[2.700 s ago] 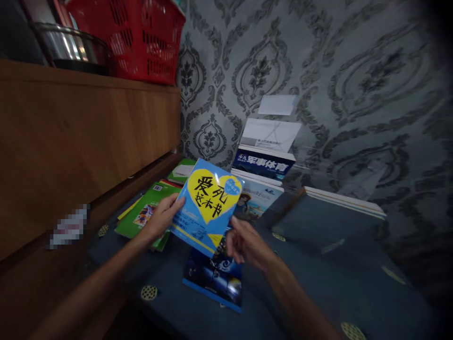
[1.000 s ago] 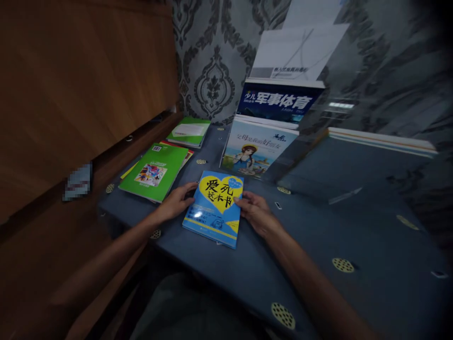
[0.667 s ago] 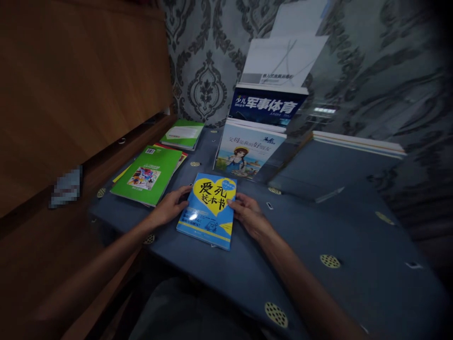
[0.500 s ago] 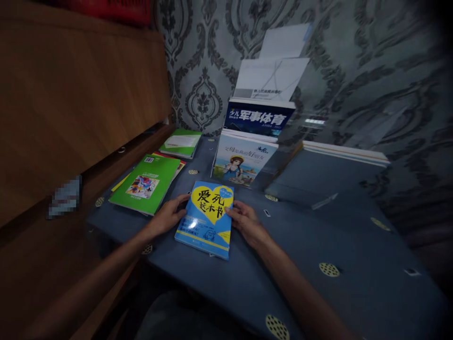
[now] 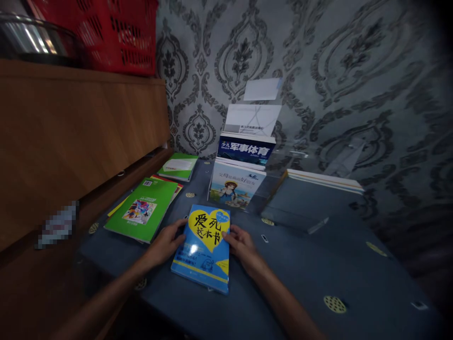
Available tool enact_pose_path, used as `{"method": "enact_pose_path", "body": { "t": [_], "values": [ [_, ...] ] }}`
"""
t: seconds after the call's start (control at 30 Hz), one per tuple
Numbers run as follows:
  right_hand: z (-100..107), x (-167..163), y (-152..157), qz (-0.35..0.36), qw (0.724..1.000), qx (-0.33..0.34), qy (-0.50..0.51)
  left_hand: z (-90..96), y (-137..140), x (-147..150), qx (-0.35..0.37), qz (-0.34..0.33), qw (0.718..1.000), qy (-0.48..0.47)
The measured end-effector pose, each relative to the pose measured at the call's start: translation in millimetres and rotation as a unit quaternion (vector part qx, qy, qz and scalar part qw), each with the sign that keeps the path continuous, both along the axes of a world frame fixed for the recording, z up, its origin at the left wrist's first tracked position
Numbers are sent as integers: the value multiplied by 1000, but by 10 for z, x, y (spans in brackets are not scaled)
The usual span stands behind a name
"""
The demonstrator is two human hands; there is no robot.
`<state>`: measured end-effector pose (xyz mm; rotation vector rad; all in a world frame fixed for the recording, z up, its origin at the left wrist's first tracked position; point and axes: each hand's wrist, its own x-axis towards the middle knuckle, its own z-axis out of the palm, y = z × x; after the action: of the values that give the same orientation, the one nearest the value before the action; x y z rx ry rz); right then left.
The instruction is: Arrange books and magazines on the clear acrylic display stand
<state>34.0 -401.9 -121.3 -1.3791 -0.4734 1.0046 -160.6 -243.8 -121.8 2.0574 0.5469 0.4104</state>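
A blue book with a yellow heart and black lettering on its cover lies face up on the patterned blue tablecloth. My left hand grips its left edge. On the opposite edge is my right hand, its thumb resting on the cover and its other fingers partly hidden at the side. Just behind the book stands a clear tiered rack holding a pale blue book with a girl on its cover, a dark blue book and white booklets.
To the left lies a stack topped by a green book, with another green book behind it. Several books stand in a holder at the right. A wooden cabinet borders the table, carrying a red basket and a metal basin.
My view has tilted up, so the scene sits lower and more of the red basket, plus the metal basin, shows. Both hands keep the same hold on the blue book.
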Motion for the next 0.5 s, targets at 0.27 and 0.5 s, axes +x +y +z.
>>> {"method": "enact_pose_path", "body": {
  "t": [0.27, 0.5],
  "values": [
    [1, 153, -101, -14, 875, -133, -465, 182, -117, 8, 106, -11, 988, 112],
    [-181, -13, 183, 8, 665, 19, -747, 662, 245, 262, 218, -68, 958, 176]
  ]
}}
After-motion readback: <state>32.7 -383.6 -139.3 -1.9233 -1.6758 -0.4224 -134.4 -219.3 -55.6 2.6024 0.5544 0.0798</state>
